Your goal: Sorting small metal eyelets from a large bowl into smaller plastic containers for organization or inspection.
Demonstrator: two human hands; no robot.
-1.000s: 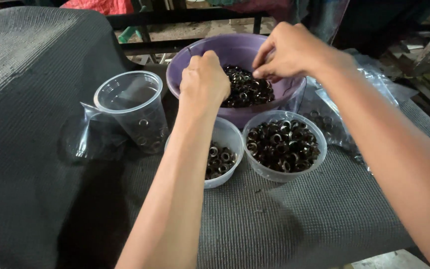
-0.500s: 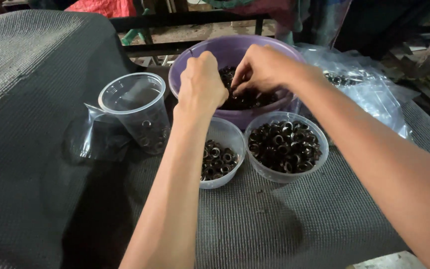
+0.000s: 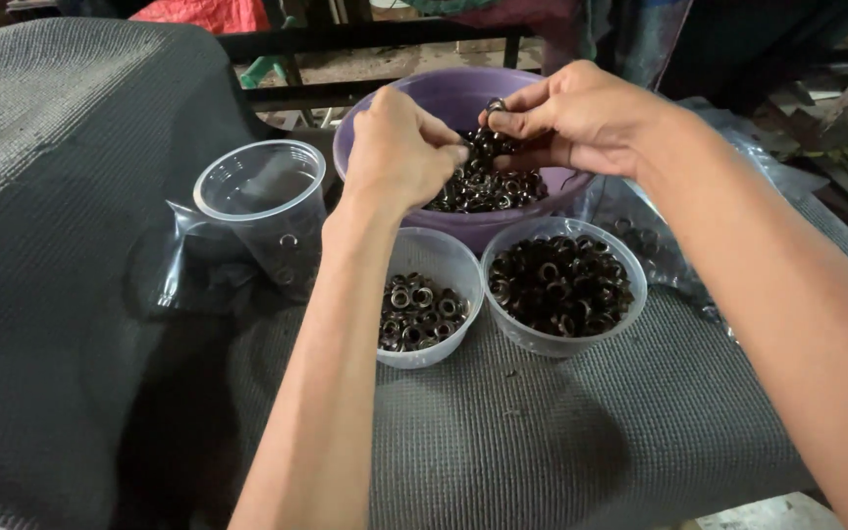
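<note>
My left hand (image 3: 399, 152) and my right hand (image 3: 576, 116) meet over a purple bowl (image 3: 424, 98) that holds a heap of small dark metal rings (image 3: 488, 186). The right fingers pinch a few dark rings, one sticking up at the fingertips (image 3: 496, 105). The left fingers close around more rings from the same heap. In front of the bowl stand two clear plastic cups: the left one (image 3: 424, 250) is partly filled with rings, the right one (image 3: 581, 339) is nearly full.
A taller clear plastic cup (image 3: 262, 201) stands to the left with a ring or two at its bottom, beside a clear plastic bag (image 3: 184, 270). Another crumpled bag (image 3: 664, 250) lies right of the bowl. Grey textured cloth (image 3: 71, 177) covers the table.
Both hands have lifted from inside the bowl and come together above it, holding rings. The view has shifted slightly closer.
</note>
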